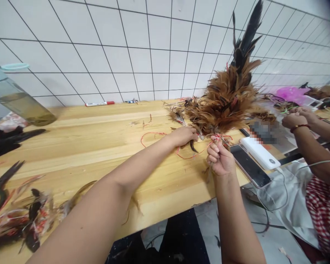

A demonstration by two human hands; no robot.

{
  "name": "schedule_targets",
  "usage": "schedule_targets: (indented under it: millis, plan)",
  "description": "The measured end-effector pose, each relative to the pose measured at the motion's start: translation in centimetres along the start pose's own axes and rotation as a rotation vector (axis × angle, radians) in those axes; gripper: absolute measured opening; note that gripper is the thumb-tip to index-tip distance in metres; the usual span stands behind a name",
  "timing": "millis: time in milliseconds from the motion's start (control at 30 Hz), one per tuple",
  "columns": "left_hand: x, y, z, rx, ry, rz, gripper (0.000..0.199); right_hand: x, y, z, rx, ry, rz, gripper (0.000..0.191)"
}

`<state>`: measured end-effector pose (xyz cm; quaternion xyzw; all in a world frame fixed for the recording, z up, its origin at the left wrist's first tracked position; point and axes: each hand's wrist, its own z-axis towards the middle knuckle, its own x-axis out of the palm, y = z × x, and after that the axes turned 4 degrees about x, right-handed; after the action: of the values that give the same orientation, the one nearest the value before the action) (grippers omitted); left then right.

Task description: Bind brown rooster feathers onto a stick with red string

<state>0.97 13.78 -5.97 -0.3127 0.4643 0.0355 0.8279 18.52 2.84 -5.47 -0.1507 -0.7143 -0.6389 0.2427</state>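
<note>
While R hand point(220, 157), fingers curled tight, grips tied base of feather bunch point(228, 99) upright nr wall point(159, 60), L hand point(183, 136) is half-curled beside it, fingertips partly hidden; can't tell if holding. Bottle point(20, 101), cut off L, part-full w/ brownish liq point(26, 108).

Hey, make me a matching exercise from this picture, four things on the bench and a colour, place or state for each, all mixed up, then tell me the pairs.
Things:
1. Feather bundle
2. Bottle
3. Marker
4. Phone

Descriptions:
A. White with a red end, lying near the tiled wall
B. Dark screen, beside a white device
C. Mostly brown, bottom end at the right hand
D. Partly filled with yellowish-brown liquid

Right pairs: 1-C, 2-D, 3-A, 4-B
</note>
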Motion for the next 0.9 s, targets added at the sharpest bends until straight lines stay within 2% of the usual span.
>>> schedule_targets:
  millis: [133,233,300,367,400,467,567,633,733,900]
  plan:
    - [-0.6,1.1,-0.6,-0.032,-0.148,0.008,0.01,0.0,-0.2,0.3,0.019,0.011,0.013,0.021]
    - [-2.3,1.2,-1.5,-0.111,-0.371,-0.004,0.017,0.1,-0.4,0.6,0.024,0.008,0.07,0.023]
    - [-3.6,0.4,-1.8,-0.237,-0.606,-0.127,0.018,0.2,-0.5,0.7,0.024,-0.007,0.1,0.025]
    - [-4.7,-1.1,-2.0,-0.364,-0.76,-0.422,0.015,0.4,-0.6,0.8,0.024,-0.02,0.097,0.026]
    - [-4.9,-2.2,-2.1,-0.399,-0.762,-0.615,0.016,0.5,-0.7,0.8,0.025,-0.022,0.087,0.027]
    - [-4.9,-4.4,-2.3,-0.43,-0.67,-0.958,0.021,0.6,-0.8,0.9,0.031,-0.015,0.068,0.027]
    - [-3.5,-7.1,-2.4,-0.431,-0.535,-1.161,0.027,0.9,-1.2,0.9,0.052,-0.006,0.061,0.025]
    - [-2.2,-7.9,-2.2,-0.421,-0.521,-1.14,0.028,1.1,-1.4,1.0,0.072,-0.013,0.049,0.031]
    - [-0.5,-7.9,-1.8,-0.441,-0.545,-1.025,0.026,1.6,-1.8,1.0,0.097,-0.011,0.012,0.03]
    - [0.8,-7.3,-1.6,-0.492,-0.612,-0.883,0.019,2.0,-2.0,1.0,0.089,-0.041,-0.018,0.03]
